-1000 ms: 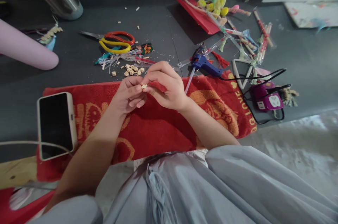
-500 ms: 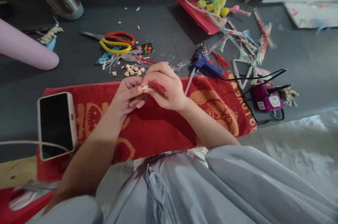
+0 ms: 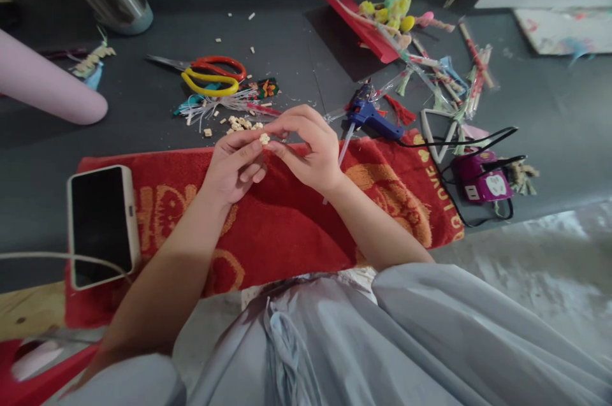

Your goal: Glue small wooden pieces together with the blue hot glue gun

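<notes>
My left hand (image 3: 235, 166) and my right hand (image 3: 306, 148) meet over the far edge of a red towel (image 3: 287, 227). Between their fingertips they pinch a small cluster of tan wooden beads (image 3: 264, 137). Just beyond the fingers lies a little heap of loose tan beads (image 3: 241, 123) on the dark floor. A blue glue gun (image 3: 370, 116) with a clear glue stick rests just right of my right hand.
Red and yellow scissors (image 3: 213, 74) lie beyond the beads. A phone (image 3: 101, 224) on a cable sits on the towel's left end. A purple power strip (image 3: 482, 183) with black cords is at the right. Red paper and tassel sticks (image 3: 430, 62) litter the back right. A pink roll (image 3: 48, 90) lies left.
Both hands have lifted slightly away from me toward the bead heap, still pinching the bead cluster. My right fingers have opened out a little.
</notes>
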A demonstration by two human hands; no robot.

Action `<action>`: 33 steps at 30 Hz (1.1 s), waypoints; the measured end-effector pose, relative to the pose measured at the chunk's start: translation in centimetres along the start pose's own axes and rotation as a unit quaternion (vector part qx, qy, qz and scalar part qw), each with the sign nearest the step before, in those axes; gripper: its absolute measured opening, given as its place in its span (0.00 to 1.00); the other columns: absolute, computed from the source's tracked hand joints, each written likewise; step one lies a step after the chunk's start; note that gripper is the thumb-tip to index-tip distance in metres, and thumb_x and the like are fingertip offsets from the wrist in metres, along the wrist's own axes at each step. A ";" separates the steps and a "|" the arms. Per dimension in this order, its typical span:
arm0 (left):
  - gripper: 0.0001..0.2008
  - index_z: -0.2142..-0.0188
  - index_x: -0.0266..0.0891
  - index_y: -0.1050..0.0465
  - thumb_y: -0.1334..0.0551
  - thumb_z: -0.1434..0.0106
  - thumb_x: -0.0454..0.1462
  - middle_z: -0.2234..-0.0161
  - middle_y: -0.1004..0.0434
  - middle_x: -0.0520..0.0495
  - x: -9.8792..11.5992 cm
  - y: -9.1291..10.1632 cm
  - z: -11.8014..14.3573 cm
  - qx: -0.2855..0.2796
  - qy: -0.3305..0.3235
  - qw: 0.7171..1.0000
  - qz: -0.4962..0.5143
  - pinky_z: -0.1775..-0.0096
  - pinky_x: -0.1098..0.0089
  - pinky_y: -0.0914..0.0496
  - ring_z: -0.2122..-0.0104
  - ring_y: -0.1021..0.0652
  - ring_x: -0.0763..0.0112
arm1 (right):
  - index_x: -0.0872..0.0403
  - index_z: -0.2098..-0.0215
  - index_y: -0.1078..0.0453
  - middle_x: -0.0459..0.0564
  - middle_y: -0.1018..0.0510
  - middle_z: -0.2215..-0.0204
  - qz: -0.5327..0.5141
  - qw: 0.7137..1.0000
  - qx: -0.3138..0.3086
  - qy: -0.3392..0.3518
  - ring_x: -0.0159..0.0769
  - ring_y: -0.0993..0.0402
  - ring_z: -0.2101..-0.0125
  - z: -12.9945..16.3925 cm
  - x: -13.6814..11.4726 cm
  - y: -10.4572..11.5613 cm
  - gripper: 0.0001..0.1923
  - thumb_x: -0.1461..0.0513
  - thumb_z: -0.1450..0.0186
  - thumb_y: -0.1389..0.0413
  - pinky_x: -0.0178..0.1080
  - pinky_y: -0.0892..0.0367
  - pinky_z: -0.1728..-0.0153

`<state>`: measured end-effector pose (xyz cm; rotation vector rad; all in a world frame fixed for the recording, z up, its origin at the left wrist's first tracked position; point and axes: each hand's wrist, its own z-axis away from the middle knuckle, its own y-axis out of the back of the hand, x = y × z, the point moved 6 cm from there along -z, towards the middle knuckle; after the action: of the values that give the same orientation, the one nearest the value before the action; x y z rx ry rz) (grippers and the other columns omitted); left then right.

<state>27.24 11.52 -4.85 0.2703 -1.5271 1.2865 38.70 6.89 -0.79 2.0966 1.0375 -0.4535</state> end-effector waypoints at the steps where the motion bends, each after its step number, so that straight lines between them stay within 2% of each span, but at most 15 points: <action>1: 0.03 0.72 0.42 0.20 0.30 0.49 0.35 0.84 0.28 0.57 0.0 0.0 0.0 -0.008 -0.008 1.000 0.003 0.88 0.81 0.45 0.92 0.44 0.88 | 0.53 0.57 0.28 0.51 0.25 0.63 0.001 1.000 -0.001 0.004 0.35 0.28 0.59 0.0 0.0 0.0 0.15 0.52 0.31 0.48 0.47 0.28 0.53; 5: 0.07 0.71 0.44 0.18 0.27 0.52 0.37 0.86 0.29 0.57 0.1 -0.1 -0.1 -0.034 -0.031 0.999 0.012 0.87 0.80 0.44 0.92 0.45 0.88 | 0.53 0.56 0.28 0.51 0.25 0.62 0.008 1.000 -0.019 0.000 0.36 0.28 0.59 0.1 0.2 -0.3 0.16 0.51 0.31 0.48 0.47 0.28 0.53; 8: 0.05 0.72 0.40 0.20 0.28 0.51 0.35 0.83 0.28 0.56 -0.1 0.2 -0.3 0.005 -0.012 1.000 -0.003 0.87 0.81 0.42 0.91 0.44 0.89 | 0.54 0.57 0.28 0.51 0.25 0.63 0.008 1.000 -0.018 -0.002 0.36 0.28 0.60 0.1 0.5 -0.3 0.16 0.51 0.31 0.49 0.47 0.27 0.55; 11: 0.05 0.74 0.37 0.24 0.29 0.48 0.35 0.85 0.32 0.58 -0.2 0.3 -0.4 0.043 0.004 0.999 -0.033 0.87 0.81 0.42 0.91 0.43 0.88 | 0.54 0.59 0.29 0.51 0.26 0.64 0.008 1.000 -0.018 0.000 0.36 0.28 0.60 0.0 0.6 -0.3 0.18 0.49 0.32 0.48 0.47 0.27 0.56; 15: 0.09 0.76 0.37 0.27 0.27 0.51 0.36 0.85 0.33 0.58 -0.2 0.3 -0.5 0.042 0.002 0.998 -0.050 0.87 0.80 0.41 0.91 0.42 0.87 | 0.54 0.61 0.29 0.51 0.26 0.64 0.011 1.000 -0.024 0.003 0.36 0.29 0.60 -0.1 0.6 -0.4 0.19 0.47 0.32 0.49 0.46 0.27 0.56; 19: 0.11 0.76 0.38 0.26 0.26 0.55 0.38 0.86 0.34 0.60 -0.3 0.4 -0.5 0.034 0.007 0.998 -0.043 0.87 0.80 0.41 0.90 0.42 0.87 | 0.54 0.60 0.30 0.51 0.27 0.63 0.011 0.999 -0.019 0.023 0.36 0.29 0.60 -0.1 0.7 -0.3 0.17 0.49 0.30 0.50 0.46 0.28 0.55; 23: 0.14 0.78 0.38 0.29 0.26 0.54 0.41 0.88 0.39 0.61 -0.4 0.4 -0.4 0.045 0.024 0.997 -0.049 0.87 0.80 0.42 0.90 0.43 0.86 | 0.53 0.59 0.30 0.52 0.26 0.63 0.020 0.999 -0.027 0.031 0.36 0.29 0.59 0.0 1.0 -0.4 0.16 0.50 0.30 0.51 0.46 0.28 0.54; 33: 0.16 0.80 0.38 0.29 0.24 0.60 0.40 0.87 0.35 0.60 -0.3 0.4 -0.3 0.045 0.031 0.997 -0.048 0.87 0.80 0.43 0.91 0.43 0.87 | 0.54 0.60 0.30 0.51 0.27 0.64 0.022 0.998 -0.031 0.055 0.34 0.28 0.60 0.0 0.7 -0.5 0.11 0.56 0.29 0.50 0.43 0.28 0.56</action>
<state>27.24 11.78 -5.36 0.3544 -1.3901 1.2781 38.77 7.42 -1.43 2.1041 1.0517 -0.2835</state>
